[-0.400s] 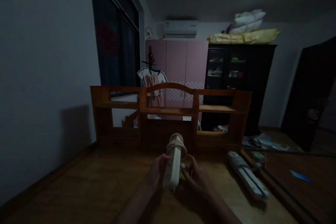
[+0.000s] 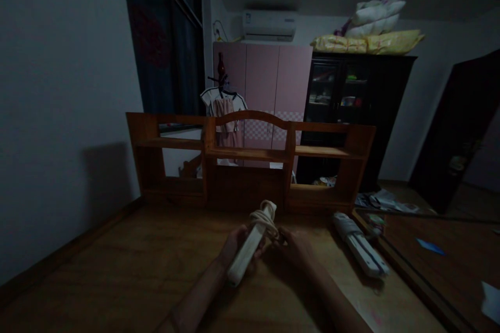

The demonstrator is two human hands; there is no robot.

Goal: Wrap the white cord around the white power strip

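While the left hand (image 2: 234,247) holds a long white power strip (image 2: 247,252), the right hand (image 2: 296,250) is busy at its cord (image 2: 266,217). The left fingers are curled tight around the middle of the power strip. The right fingers are close together by the cord, but the room is too dark to tell if they pinch it. The power strip is just above the table (image 2: 128,265), in front of the person, tilted so its far end points up and away. The cord sits in a round bundle of loops on that far end.

It looks like the loops are being dealt with right now. Any more work on the cord calls for a steady left hand, so the power strip does not twist, and a good hold on the loose bit of cord.

A second power strip (image 2: 360,245) lies flat on the table to the right, apart from both hands.

At the back of the table stands a wooden shelf (image 2: 250,154) with open boxes in it. The low box on the right holds some small things, too dark to name. Behind it is a black cabinet (image 2: 353,114) with glass doors and little bright things inside. Puffy bags (image 2: 371,36) are piled on top of it. A pink wardrobe (image 2: 269,88) stands beside it.
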